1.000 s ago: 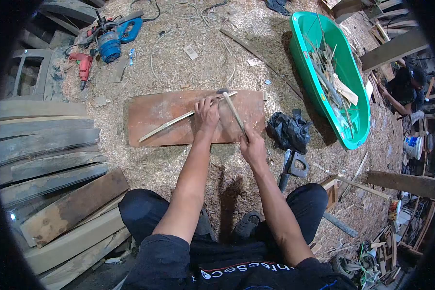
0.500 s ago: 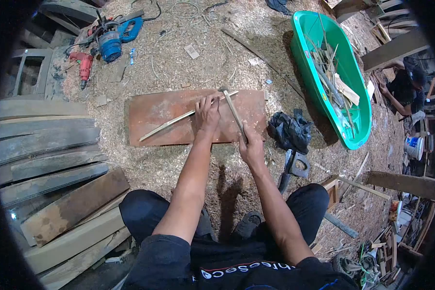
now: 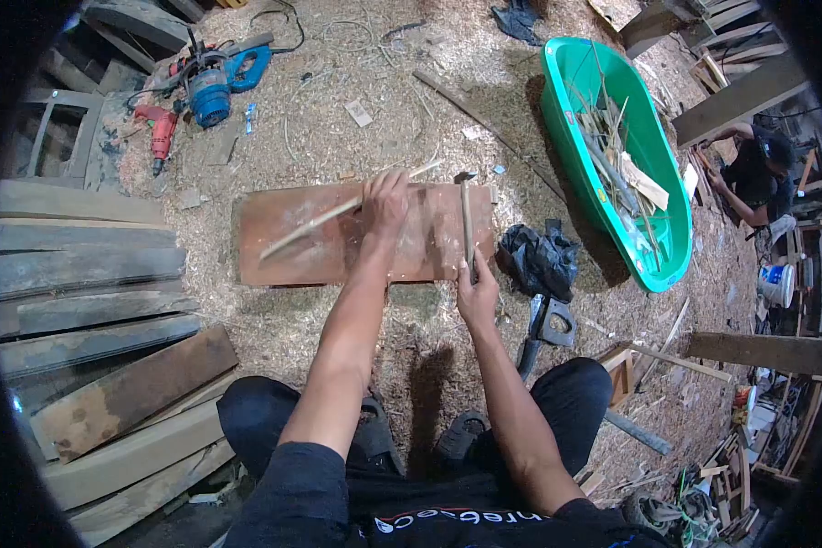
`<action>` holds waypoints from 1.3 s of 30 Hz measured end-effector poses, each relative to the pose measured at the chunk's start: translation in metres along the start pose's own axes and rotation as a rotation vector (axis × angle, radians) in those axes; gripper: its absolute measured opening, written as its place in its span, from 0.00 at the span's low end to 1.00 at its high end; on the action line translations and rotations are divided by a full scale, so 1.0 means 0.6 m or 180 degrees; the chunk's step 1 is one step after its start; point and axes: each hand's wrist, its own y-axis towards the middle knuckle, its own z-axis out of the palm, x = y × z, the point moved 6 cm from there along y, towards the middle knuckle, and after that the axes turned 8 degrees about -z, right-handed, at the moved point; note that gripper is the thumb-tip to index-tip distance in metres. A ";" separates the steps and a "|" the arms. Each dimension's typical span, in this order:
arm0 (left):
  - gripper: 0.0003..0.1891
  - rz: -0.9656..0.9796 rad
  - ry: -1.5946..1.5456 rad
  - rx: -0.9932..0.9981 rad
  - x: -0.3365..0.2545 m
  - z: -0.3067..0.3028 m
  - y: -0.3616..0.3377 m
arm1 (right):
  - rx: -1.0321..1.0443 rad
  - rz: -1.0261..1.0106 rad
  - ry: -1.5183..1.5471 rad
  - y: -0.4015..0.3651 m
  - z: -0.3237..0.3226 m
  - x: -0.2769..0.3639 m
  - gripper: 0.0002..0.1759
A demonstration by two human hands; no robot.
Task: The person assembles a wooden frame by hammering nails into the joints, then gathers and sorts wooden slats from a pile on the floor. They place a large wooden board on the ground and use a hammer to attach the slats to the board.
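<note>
A reddish-brown wooden board (image 3: pixel 426 239) lies flat on the floor in front of me. Over it, my left hand (image 3: pixel 386 201) is closed around a thin pale wooden strip (image 3: pixel 312 224), which slants from lower left to upper right past the board's far edge. My right hand (image 3: pixel 478 292) grips a hammer (image 3: pixel 468 217) near the lower end of its handle, the head pointing away from me above the board's right part. The hammer head stands apart from the strip. The fingers of the left hand partly cover the strip.
A green plastic tub (image 3: pixel 648 260) with wood scraps stands at right, beside a black plastic bag (image 3: pixel 539 260) and a handsaw (image 3: pixel 555 324). Planks (image 3: pixel 91 274) line the left. A red drill (image 3: pixel 162 135) and blue power tool (image 3: pixel 210 96) lie beyond. Another person (image 3: pixel 760 173) crouches far right.
The hammer has swung right, away from the strip, and now points nearly straight ahead. My left hand and the strip have shifted slightly toward the board's far edge.
</note>
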 end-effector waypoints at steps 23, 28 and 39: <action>0.17 -0.0652 0.0531 0.0634 0.010 0.048 0.014 | 0.0137 -0.0263 -0.0626 0.095 -0.003 0.066 0.23; 0.16 -0.0679 0.0370 0.0589 0.010 0.048 0.014 | 0.0345 -0.0328 -0.0549 0.093 -0.012 0.080 0.22; 0.16 -0.0733 0.0499 0.0735 0.006 0.040 0.011 | 0.0391 -0.0307 -0.0496 0.094 -0.021 0.071 0.23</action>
